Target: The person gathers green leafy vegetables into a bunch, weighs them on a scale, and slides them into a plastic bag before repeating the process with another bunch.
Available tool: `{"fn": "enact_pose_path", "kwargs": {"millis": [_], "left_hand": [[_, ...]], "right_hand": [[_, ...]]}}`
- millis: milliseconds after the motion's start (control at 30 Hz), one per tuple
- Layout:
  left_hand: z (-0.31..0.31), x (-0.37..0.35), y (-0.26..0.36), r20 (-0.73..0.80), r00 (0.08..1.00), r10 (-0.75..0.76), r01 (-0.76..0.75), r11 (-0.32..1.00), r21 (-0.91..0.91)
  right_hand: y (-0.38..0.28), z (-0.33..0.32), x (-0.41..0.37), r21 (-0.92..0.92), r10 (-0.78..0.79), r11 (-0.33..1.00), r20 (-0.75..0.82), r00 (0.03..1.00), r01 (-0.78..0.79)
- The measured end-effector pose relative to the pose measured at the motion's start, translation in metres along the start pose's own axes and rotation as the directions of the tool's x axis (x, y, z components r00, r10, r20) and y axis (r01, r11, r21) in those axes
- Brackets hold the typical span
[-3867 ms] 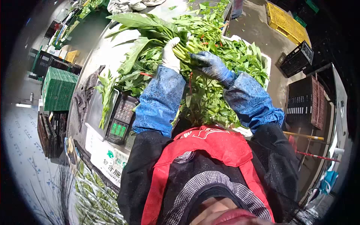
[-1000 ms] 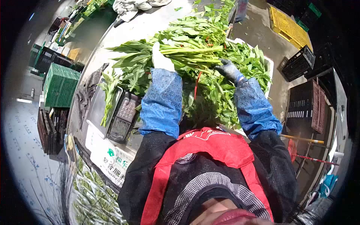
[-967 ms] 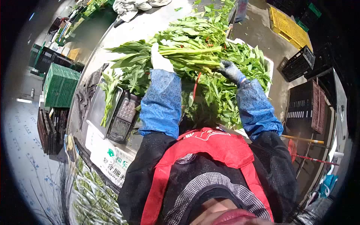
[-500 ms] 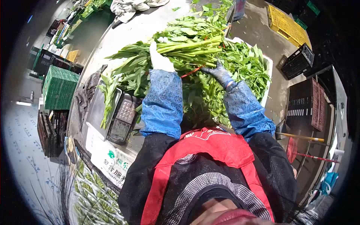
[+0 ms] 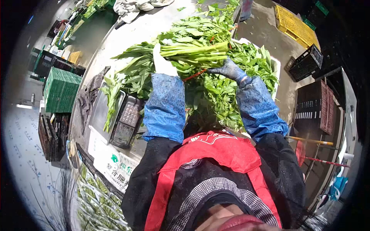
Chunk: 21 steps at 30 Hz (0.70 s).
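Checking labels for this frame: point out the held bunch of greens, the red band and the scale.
bunch of greens [image 5: 200,51]: head view, on the pale stems near the cut ends.
red band [image 5: 194,74]: head view, mid-strip, just below the bunch.
scale [image 5: 130,114]: head view, on the keypad.

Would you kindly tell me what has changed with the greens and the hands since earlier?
The bunch of greens has swung round to lie level, cut stems pointing right. The left hand slid from the stem ends to mid-bunch, still gripping. The right hand let go of the stems and now touches a red tie below them. The scale stayed put.
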State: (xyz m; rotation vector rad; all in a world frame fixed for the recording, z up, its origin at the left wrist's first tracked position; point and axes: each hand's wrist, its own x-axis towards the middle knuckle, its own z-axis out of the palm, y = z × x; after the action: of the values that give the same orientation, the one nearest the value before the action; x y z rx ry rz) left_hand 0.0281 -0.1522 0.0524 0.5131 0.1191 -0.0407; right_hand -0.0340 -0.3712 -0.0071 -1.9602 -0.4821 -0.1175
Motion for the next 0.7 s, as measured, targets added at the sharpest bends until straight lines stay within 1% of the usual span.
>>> {"fn": "enact_pose_path", "kwargs": {"millis": [33, 67, 100, 133, 167, 200, 233, 267, 300, 333, 367, 400, 433, 467, 500, 533, 567, 600, 633, 667, 700], "left_hand": [[-0.001, 0.0, -0.004, -0.021, 0.999, -0.032, 0.033, 0.997, 0.065], [-0.001, 0.0, -0.003, 0.03, 0.997, -0.073, 0.073, 0.997, 0.001], [-0.002, 0.001, -0.004, 0.084, 0.991, -0.106, 0.112, 0.992, -0.062], [-0.005, 0.003, 0.001, 0.09, 0.992, -0.092, 0.094, 0.995, -0.019], [-0.009, 0.006, 0.011, 0.093, 0.993, -0.078, 0.077, 0.997, 0.025], [-0.009, 0.01, 0.02, 0.3, 0.952, 0.066, -0.084, 0.995, 0.049], [-0.012, 0.01, 0.031, 0.319, 0.946, 0.05, -0.05, 0.999, -0.009], [-0.023, 0.02, 0.04, 0.396, 0.918, 0.019, 0.034, 0.991, -0.126], [-0.023, 0.013, 0.047, 0.399, 0.913, 0.081, -0.082, 0.997, -0.014], [-0.028, 0.015, 0.056, 0.437, 0.898, 0.05, -0.062, 0.998, 0.013], [-0.033, 0.019, 0.058, 0.526, 0.851, -0.011, -0.008, 0.999, 0.033], [-0.035, 0.019, 0.06, 0.607, 0.792, -0.071, 0.046, 0.997, 0.057], [-0.037, 0.018, 0.058, 0.61, 0.787, -0.09, 0.094, 0.995, 0.025], [-0.036, 0.016, 0.054, 0.598, 0.797, -0.088, 0.093, 0.995, 0.022], [-0.035, 0.014, 0.048, 0.585, 0.807, -0.086, 0.092, 0.996, 0.019], [-0.031, 0.01, 0.043, 0.602, 0.795, -0.08, 0.051, 0.997, 0.065], [-0.03, 0.009, 0.037, 0.587, 0.805, -0.08, 0.049, 0.996, 0.069], [-0.03, 0.008, 0.031, 0.573, 0.816, -0.079, 0.046, 0.996, 0.071], [-0.029, 0.012, 0.023, 0.68, 0.73, -0.073, 0.116, 0.993, -0.019], [-0.029, 0.007, 0.025, 0.625, 0.776, -0.081, 0.088, 0.996, 0.019], [-0.03, 0.003, 0.029, 0.567, 0.819, -0.084, 0.063, 0.996, 0.057]], "right_hand": [[0.011, 0.005, 0.002, -0.066, 0.03, 0.997, 0.011, 0.999, -0.03], [0.017, 0.01, 0.002, -0.043, 0.002, 0.999, -0.148, 0.989, -0.009], [0.025, 0.01, -0.004, 0.175, 0.102, 0.983, -0.227, 0.969, -0.063], [0.034, 0.009, -0.01, 0.39, 0.2, 0.918, -0.302, 0.932, -0.071], [0.018, -0.002, -0.016, 0.515, 0.374, 0.834, -0.268, 0.888, -0.196], [0.031, -0.016, -0.024, 0.455, 0.471, 0.826, -0.233, 0.851, -0.332], [0.043, -0.03, -0.032, 0.389, 0.562, 0.797, -0.195, 0.804, -0.463], [0.032, -0.041, -0.037, 0.087, 0.707, 0.705, -0.159, 0.689, -0.704], [0.055, -0.046, -0.052, -0.23, 0.606, 0.747, -0.149, 0.781, -0.624], [0.075, -0.047, -0.063, -0.519, 0.503, 0.71, -0.099, 0.858, -0.476], [0.064, -0.051, -0.063, -0.6, 0.477, 0.684, -0.063, 0.876, -0.416], [0.05, -0.053, -0.056, -0.486, 0.358, 0.809, -0.04, 0.933, -0.331], [0.037, -0.053, -0.05, -0.359, 0.233, 0.904, -0.036, 0.972, -0.231], [0.008, -0.048, -0.039, -0.262, 0.106, 0.957, -0.074, 0.992, -0.122], [-0.011, -0.042, -0.03, -0.364, -0.047, 0.931, -0.074, 0.996, 0.017], [-0.03, -0.035, -0.021, -0.461, -0.198, 0.875, -0.058, 0.978, 0.15], [-0.059, -0.024, -0.017, -0.663, -0.289, 0.723, -0.034, 0.957, 0.195], [-0.075, -0.01, -0.014, -0.686, -0.327, 0.681, 0.027, 0.945, 0.255], [-0.083, -0.003, -0.012, -0.704, -0.361, 0.637, 0.09, 0.928, 0.316], [-0.053, 0.003, -0.013, -0.657, -0.34, 0.665, 0.158, 0.927, 0.356], [-0.032, 0.005, -0.014, -0.659, -0.261, 0.699, 0.127, 0.957, 0.278]]}}
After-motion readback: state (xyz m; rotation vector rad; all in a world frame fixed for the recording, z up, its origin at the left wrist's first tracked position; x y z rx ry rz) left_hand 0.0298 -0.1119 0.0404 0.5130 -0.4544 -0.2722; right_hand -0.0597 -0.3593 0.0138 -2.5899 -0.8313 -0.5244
